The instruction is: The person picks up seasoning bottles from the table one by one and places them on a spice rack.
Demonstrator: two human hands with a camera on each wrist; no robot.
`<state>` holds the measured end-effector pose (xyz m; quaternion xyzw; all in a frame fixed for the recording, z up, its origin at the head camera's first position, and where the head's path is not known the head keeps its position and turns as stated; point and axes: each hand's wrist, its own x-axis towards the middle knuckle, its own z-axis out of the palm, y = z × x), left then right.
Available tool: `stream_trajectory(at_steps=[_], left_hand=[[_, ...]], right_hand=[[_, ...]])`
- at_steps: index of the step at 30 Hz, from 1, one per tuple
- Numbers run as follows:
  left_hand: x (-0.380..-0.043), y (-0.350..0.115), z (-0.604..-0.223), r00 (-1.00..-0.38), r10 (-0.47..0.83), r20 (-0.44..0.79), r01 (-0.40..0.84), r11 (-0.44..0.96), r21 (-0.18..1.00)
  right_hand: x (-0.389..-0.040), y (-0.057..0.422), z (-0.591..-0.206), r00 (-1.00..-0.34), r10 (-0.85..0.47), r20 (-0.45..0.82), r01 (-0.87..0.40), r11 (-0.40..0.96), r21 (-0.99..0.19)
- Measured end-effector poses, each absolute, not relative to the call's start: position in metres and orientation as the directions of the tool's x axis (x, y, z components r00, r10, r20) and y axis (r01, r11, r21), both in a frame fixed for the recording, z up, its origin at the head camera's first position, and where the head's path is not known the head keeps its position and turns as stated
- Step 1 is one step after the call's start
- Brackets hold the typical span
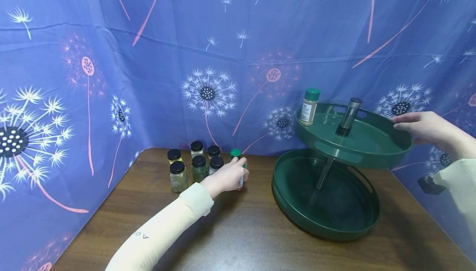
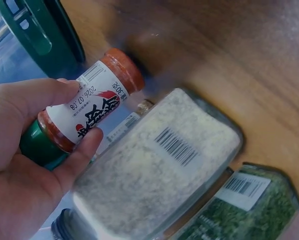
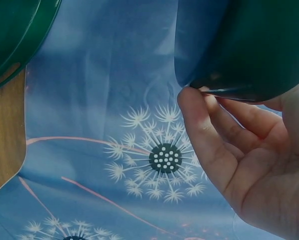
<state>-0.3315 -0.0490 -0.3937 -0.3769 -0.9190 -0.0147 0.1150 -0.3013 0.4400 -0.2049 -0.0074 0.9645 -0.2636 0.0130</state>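
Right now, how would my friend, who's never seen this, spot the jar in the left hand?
Start at the big green two-tier tray on the wooden table, then look left to the black-lidded jars. At their right edge, the person's left hand grips a small green-capped jar. Its red-orange contents set it apart from the pale and green fillings beside it.

Creased blue fabric printed with white and pink dandelions hangs behind and on both sides of a faintly shiny, brown wood-grain worktop.

Green tray, blue dandelion-print cloth
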Motion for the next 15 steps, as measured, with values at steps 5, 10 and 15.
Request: stream_trajectory(at_steps=[5, 10, 15], left_hand=[[-0.328, -0.049, -0.384, -0.678, 0.702, 0.219, 0.706, 0.705, -0.074], [-0.326, -0.05, -0.369, -0.687, 0.703, 0.184, 0.705, 0.706, -0.068], [-0.327, -0.051, -0.356, -0.686, 0.709, 0.162, 0.71, 0.701, -0.064]], right_hand=[[-0.304, 0.443, -0.207, -1.0, -0.023, -0.013, -0.013, 0.865, -0.501], [-0.305, 0.444, -0.208, -1.0, -0.018, -0.006, -0.013, 0.872, -0.489], [-0.306, 0.441, -0.207, -1.0, -0.014, -0.012, -0.006, 0.877, -0.48]])
